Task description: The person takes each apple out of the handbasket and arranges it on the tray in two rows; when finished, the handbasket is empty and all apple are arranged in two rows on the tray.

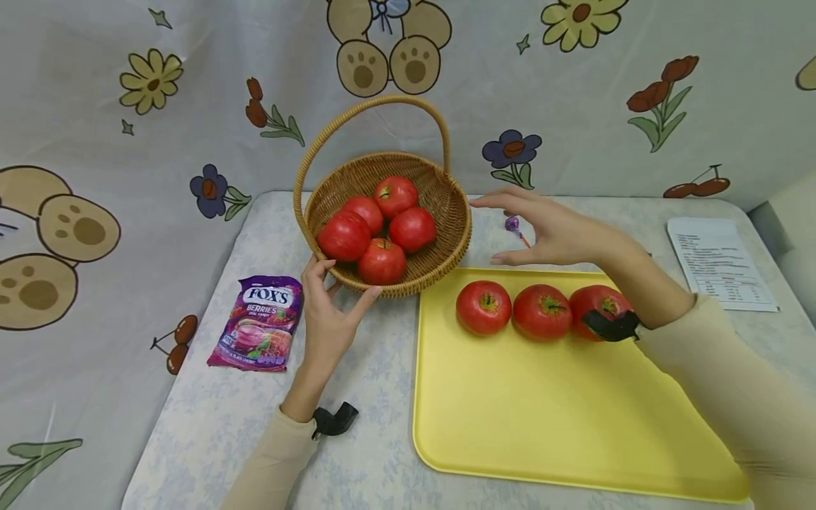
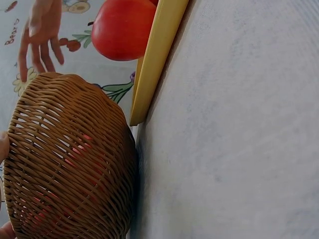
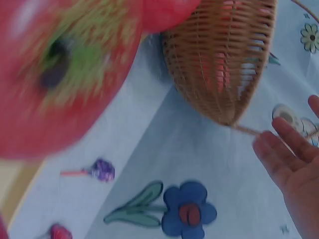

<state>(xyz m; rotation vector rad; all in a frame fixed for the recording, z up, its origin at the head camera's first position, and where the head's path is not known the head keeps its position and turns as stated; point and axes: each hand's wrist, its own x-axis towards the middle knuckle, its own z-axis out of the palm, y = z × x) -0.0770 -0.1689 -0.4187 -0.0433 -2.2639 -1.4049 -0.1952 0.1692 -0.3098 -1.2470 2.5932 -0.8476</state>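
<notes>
A wicker basket (image 1: 455, 244) with a tall arched handle holds several red apples (image 1: 413, 229). At its near left side, my left hand (image 1: 328, 319) grips the rim, thumb and fingertips spread along the edge. The fingertips also reach the basket's rim in the left wrist view. My right hand (image 1: 551, 227) is off the basket's right side, fingers extended and thumb apart, holding nothing. Three more apples (image 1: 542, 312) stand in a row on the yellow tray (image 1: 542, 418), partly behind the right wrist strap. A lollipop with a purple wrapper (image 3: 102, 170) lies beneath the right hand.
A purple bag of Fox's berries candy (image 1: 261, 322) lies left of the left hand. A printed white packet (image 1: 720, 262) rests at the table's back right. Behind the table hangs a patterned cloth (image 1: 472, 92). A small red item (image 3: 60, 232) shows near the lollipop.
</notes>
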